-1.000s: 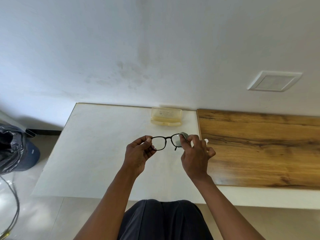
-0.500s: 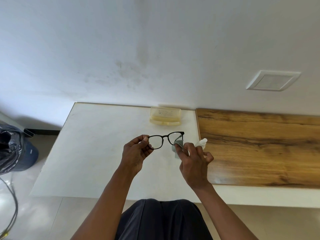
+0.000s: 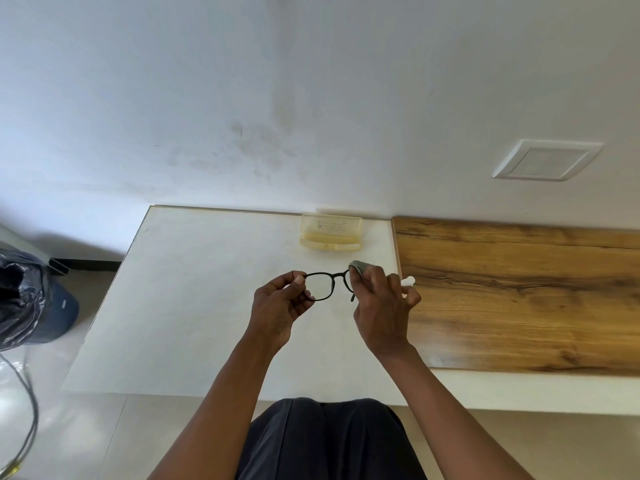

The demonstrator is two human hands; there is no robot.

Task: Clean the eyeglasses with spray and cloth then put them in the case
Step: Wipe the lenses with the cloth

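Black-framed eyeglasses (image 3: 327, 276) hang in the air above the white table (image 3: 194, 299). My left hand (image 3: 278, 308) pinches the left end of the frame. My right hand (image 3: 379, 306) pinches a grey-green cloth (image 3: 358, 266) over the right lens, which is mostly hidden by cloth and fingers. The translucent yellow case (image 3: 330, 231) stands open at the back of the table against the wall. A small white spray bottle (image 3: 408, 280) peeks out just behind my right hand, lying near the seam with the wooden surface.
A wooden board (image 3: 519, 292) covers the table's right part. On the floor at left stand a dark bin with a black bag (image 3: 24, 299) and a cable (image 3: 27, 403). A white wall plate (image 3: 543, 161) is mounted at upper right.
My right hand with the cloth dropped below the right lens half a second ago and has now come back up over it. The left hand keeps its hold on the frame.
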